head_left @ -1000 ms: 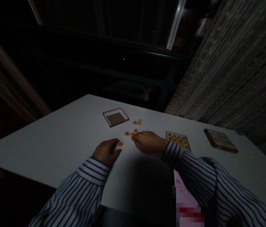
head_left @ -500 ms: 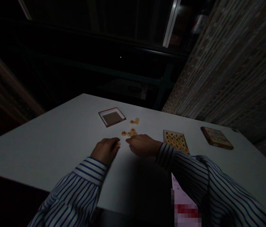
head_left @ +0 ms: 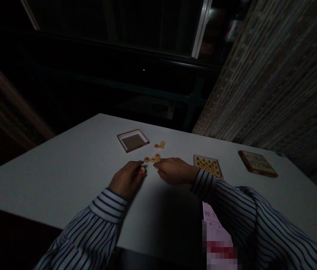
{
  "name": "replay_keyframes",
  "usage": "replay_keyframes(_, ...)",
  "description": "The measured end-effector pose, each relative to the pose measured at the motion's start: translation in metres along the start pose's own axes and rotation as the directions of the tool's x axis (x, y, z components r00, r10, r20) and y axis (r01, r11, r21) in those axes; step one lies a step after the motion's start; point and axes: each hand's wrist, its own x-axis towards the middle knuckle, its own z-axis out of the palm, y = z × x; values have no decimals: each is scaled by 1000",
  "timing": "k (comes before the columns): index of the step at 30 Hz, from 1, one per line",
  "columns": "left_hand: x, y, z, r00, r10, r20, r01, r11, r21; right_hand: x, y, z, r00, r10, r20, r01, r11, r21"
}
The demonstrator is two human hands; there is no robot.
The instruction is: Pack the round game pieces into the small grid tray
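My left hand [head_left: 126,179] is closed, with a round Chinese chess piece [head_left: 142,170] bearing a red character at its fingertips. Across from it, my right hand [head_left: 176,170] has its fingers curled together, their tips against a small group of pieces. Anything inside those fingers is hidden. In that group, a red-marked piece [head_left: 146,159] lies leftmost, beside another red-marked piece [head_left: 153,160], and one more [head_left: 157,155] sits behind, by a partly covered piece. Farther back lie a red-marked piece [head_left: 156,146] and a couple of plain-faced pieces [head_left: 162,143].
An open shallow box lid [head_left: 121,141] lies at the back left of the white table [head_left: 71,161]. Right of my hands is a tray [head_left: 200,156] of pieces in rows, partly behind my sleeve. A flat printed box [head_left: 258,164] rests farther right. A lit phone screen [head_left: 217,228] shows below my right forearm.
My right hand has shifted slightly right, its fingertips now against the near pieces. More of the piece at my left fingertips shows. The view has moved a little.
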Motion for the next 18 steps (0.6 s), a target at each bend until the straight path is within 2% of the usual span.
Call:
replay_keyframes(8,8,15,7,998,16,-63,-27,984,-178,-24,12,-11,992,75,-100,-68,995,74)
replay_keyframes(18,16,34,16,998,-59,-13,52,945,-323,-52,22,-14,975,148,-165,-127,983,133)
